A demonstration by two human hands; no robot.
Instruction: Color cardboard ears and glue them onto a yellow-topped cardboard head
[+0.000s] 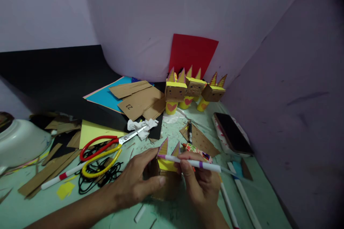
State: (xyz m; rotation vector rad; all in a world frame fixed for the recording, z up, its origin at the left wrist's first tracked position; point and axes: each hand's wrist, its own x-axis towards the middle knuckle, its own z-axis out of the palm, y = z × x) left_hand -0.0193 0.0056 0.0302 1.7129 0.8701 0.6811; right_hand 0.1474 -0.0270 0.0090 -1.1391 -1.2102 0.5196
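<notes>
My left hand (138, 179) is closed around the left side of a small cardboard box head (168, 182) with a yellow top and two pointed ears. In my right hand (202, 179) is a white marker with a purple band (195, 162), held like a pen. Its purple tip lies at the base of the left ear (163, 147). The fingers of my right hand partly cover the box's right side. Just behind it lie a black pen (190, 132) and a patterned tube (197, 151).
Red-and-yellow-handled scissors (118, 143) lie left over black cord (103, 175). Cardboard sheets (142, 102) are behind. Several finished-looking box-headed figures (176, 93) stand at the back before red paper (192, 53). A phone (233, 132) and more markers (243, 196) are at right.
</notes>
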